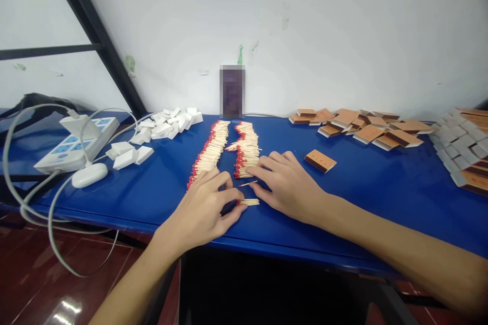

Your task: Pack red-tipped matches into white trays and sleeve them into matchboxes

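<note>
Near the table's front edge lies a small bunch of matches (249,202). The thumb and index finger of my left hand (206,208) pinch it at the red heads. Just beyond it is a single match (247,184), its bare end by the thumb tip of my right hand (287,185). That hand's thumb and index finger are apart, with the index fingertip at the near end of the right row of matches (247,150). A second long row of matches (211,150) runs alongside on the left, partly hidden by my left hand.
On the blue table (381,198) are white matchbox trays (168,124) at left and orange matchbox sleeves (368,127) at right. One sleeve (320,160) lies apart. Stacked matchboxes (463,150) stand far right. A power strip (78,144) with cables is left; a blurred dark object (232,91) leans on the wall.
</note>
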Demonstrator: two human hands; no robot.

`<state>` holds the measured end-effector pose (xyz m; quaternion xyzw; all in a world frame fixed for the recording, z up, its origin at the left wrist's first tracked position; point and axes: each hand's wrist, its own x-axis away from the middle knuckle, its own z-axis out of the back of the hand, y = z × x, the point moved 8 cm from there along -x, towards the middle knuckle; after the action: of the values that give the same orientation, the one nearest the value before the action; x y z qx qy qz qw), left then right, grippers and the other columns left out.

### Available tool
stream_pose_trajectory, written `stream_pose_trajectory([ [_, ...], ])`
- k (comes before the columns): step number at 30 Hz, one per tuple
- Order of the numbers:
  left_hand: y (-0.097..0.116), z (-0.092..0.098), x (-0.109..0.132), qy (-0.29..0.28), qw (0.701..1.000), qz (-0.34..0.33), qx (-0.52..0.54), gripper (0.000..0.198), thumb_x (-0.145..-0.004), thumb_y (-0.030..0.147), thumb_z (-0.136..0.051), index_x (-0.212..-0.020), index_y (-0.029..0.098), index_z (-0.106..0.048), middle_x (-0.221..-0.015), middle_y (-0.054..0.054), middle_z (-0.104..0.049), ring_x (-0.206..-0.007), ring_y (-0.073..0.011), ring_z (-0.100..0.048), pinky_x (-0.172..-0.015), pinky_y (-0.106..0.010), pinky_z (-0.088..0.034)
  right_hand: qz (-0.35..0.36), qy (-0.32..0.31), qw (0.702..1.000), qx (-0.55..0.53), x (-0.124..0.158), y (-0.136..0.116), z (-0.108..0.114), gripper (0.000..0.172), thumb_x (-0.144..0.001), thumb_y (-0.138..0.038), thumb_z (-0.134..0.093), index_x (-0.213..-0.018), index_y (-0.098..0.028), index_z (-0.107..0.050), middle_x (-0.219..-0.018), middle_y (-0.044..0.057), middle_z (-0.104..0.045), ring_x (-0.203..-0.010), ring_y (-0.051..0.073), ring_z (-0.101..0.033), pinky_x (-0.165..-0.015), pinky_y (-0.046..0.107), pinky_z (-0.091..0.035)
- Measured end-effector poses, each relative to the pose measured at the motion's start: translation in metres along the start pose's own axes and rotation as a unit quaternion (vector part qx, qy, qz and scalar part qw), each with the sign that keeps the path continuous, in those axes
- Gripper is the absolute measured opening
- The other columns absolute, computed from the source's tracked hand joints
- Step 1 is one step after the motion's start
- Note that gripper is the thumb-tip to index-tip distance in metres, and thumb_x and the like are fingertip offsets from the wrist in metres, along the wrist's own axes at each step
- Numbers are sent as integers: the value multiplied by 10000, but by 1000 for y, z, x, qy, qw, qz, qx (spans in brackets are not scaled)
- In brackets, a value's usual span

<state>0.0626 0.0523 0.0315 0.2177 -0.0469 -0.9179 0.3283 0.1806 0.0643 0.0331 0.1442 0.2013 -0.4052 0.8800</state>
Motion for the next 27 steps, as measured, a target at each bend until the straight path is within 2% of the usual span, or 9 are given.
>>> stream_pose_trajectory([
  [4, 1, 3, 1, 12, 1000, -9, 7, 167, -960, 289, -577, -919, 217, -722, -978, -59, -593, -955, -213, -524, -888, -389, -446, 6, 1, 1000, 7, 1, -1, 0, 140, -944, -232, -579, -972, -175, -704, -922, 69, -658, -830, 214, -466, -724, 353, -258],
  [8, 2, 3, 1, 15, 1000, -15, 17, 159, -960, 280, -571, -921, 219, -712, -1125, -72, -607, -1093, -238, -522, -968, -418, -433, 12, 6, 1000, 2, 0, -3, 1, 157, -954, -232, -563, -979, -165, -702, -977, 88, -665, -860, 216, -479, -730, 354, -268],
  [12, 1, 2, 1, 10, 1000, -13, 23, 148, -956, 266, -572, -914, 219, -706, -1194, -69, -608, -1152, -242, -521, -1019, -437, -420, 26, -3, 1000, -2, 0, -5, 0, 170, -958, -222, -552, -920, -164, -707, -946, 80, -672, -860, 216, -485, -728, 357, -266],
  [21, 4, 0, 2, -10, 999, -22, 32, 135, -955, 253, -568, -913, 216, -691, -1176, -60, -653, -1188, -221, -560, -1051, -433, -408, 45, -12, 999, -17, 6, -7, 2, 169, -954, -215, -556, -892, -161, -703, -902, 67, -680, -832, 203, -495, -740, 353, -265],
  [27, 2, 0, 2, 2, 1000, -21, 21, 119, -942, 259, -587, -920, 219, -696, -1224, -58, -667, -1226, -241, -562, -1070, -464, -416, 36, -8, 999, -11, 6, -6, 3, 172, -951, -223, -554, -907, -160, -707, -884, 68, -679, -822, 205, -503, -732, 351, -261],
])
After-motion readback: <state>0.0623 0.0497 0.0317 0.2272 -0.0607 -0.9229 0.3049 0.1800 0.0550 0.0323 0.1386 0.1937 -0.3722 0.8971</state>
